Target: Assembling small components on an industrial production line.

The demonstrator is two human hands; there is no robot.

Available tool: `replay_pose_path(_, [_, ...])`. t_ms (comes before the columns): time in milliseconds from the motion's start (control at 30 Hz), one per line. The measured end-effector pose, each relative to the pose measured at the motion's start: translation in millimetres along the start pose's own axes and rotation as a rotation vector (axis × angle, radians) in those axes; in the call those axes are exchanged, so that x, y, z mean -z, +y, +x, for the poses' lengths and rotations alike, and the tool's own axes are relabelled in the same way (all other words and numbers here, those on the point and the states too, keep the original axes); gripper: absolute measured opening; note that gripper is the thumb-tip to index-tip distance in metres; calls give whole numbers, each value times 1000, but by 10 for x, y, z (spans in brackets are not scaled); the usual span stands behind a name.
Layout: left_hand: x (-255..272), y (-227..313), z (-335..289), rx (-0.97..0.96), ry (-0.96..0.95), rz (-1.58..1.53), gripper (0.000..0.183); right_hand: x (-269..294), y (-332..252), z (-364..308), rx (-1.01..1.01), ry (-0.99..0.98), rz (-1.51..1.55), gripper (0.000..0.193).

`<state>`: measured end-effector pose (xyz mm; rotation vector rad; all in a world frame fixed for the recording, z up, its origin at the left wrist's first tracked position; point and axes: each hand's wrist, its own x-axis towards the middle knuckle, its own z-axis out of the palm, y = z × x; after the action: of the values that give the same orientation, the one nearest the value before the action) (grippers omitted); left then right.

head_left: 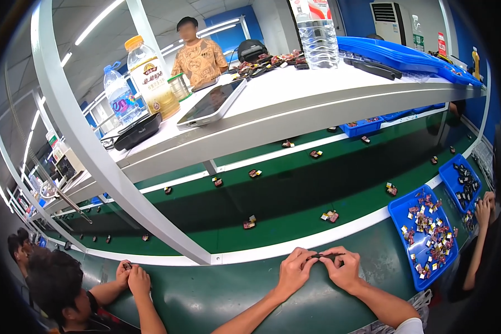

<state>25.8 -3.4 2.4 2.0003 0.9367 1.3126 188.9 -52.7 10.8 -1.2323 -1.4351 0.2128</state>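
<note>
Both my left hand [295, 271] and right hand [344, 269] were pinched shut on one small dark thin part [324, 256] at lower centre; the blue plastic tray [404, 210] at right already held plenty, more sat on the green conveyor belt [295, 189].

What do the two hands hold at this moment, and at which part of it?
Both hands pinch one small dark thin part. The left hand grips its left end, the right hand its right end, just above the green bench.

Both forearms come up from the lower edge and meet just short of the white rail [317, 238] — the left hand [295, 271] and right hand [344, 270] knuckle to knuckle, fingers curled, thumbs and forefingers pinched together on a thin dark piece [325, 256] between them.
</note>
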Motion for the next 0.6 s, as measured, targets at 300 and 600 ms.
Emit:
replay_pose_path(300, [18,-42,-9,27,-36,13,19,-43,42,-19,54,21,-39,15])
replay_pose_path(600, [10,-23,-10,39,-44,17,19,-33,79,-26,57,32,-69,16])
